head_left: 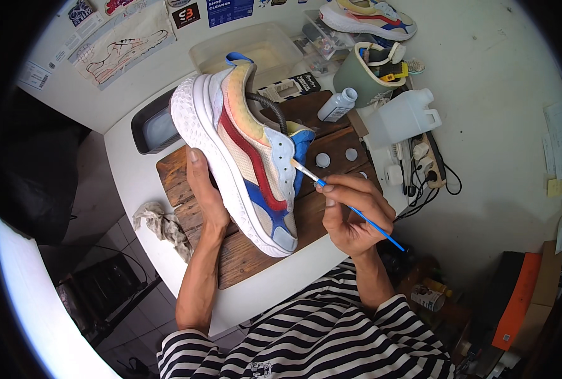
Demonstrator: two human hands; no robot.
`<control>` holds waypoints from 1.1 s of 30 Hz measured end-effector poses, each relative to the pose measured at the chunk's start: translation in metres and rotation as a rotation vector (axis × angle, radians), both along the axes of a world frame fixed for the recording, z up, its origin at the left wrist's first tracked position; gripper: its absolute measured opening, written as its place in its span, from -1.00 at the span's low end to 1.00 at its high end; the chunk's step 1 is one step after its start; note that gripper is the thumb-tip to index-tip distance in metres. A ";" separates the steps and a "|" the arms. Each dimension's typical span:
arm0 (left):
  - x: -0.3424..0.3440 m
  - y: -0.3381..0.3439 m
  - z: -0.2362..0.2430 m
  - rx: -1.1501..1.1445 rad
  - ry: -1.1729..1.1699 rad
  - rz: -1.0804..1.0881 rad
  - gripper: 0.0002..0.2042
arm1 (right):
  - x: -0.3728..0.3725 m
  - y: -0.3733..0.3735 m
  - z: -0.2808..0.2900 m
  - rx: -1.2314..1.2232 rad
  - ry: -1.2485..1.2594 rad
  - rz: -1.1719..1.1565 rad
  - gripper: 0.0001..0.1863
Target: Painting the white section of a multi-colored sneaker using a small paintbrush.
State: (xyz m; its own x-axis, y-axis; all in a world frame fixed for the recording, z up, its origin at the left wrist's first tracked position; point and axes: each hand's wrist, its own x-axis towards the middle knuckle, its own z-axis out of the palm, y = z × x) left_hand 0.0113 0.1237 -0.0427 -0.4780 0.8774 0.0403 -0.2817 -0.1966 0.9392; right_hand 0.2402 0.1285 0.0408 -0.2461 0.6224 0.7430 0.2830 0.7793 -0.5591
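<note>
A multicoloured sneaker point(240, 142) with a thick white sole is held up on its side over a brown wooden board point(236, 268). My left hand point(205, 196) grips it by the sole, its fingers hidden behind the shoe. Pinched in my right hand point(354, 215) is a thin blue paintbrush point(375, 226). The brush's tip touches the pale blue lace panel beside the eyelets. Inside the shoe's opening a dark, ribbed, curved piece shows. Beyond my right hand, small white caps point(322, 160) lie on the board near an uncapped small bottle point(337, 105) with a label.
A crumpled cloth point(162, 227) lies at the table's left edge. Behind stand a dark tray point(143, 129), a clear plastic tub point(199, 52) and a green bucket point(350, 72) of tools. To the right are a white jug point(404, 117) and a power strip with cables point(433, 165). Another sneaker point(369, 20) sits at the back.
</note>
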 end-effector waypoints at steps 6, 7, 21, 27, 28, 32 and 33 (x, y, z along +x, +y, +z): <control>0.001 -0.002 0.004 0.013 -0.078 0.000 -0.37 | 0.001 0.001 0.001 0.031 -0.003 -0.001 -0.77; 0.002 -0.001 0.004 -0.010 0.034 0.028 -0.37 | 0.001 0.001 0.001 0.024 -0.012 0.004 -0.77; 0.002 -0.005 0.008 -0.028 -0.105 -0.004 -0.37 | 0.004 -0.003 0.001 0.065 -0.036 0.016 -0.88; 0.001 0.000 0.003 0.024 -0.090 0.005 -0.39 | 0.004 -0.005 0.002 0.062 -0.048 -0.009 -0.88; 0.001 0.001 0.002 0.021 0.016 0.024 -0.39 | 0.002 -0.005 0.000 0.056 -0.042 -0.008 -0.82; 0.001 0.001 0.004 0.023 0.036 0.026 -0.40 | 0.005 -0.010 0.002 0.024 -0.074 -0.038 -0.85; 0.001 0.000 0.002 0.015 0.034 0.028 -0.40 | 0.004 -0.009 0.002 0.023 -0.074 -0.037 -0.85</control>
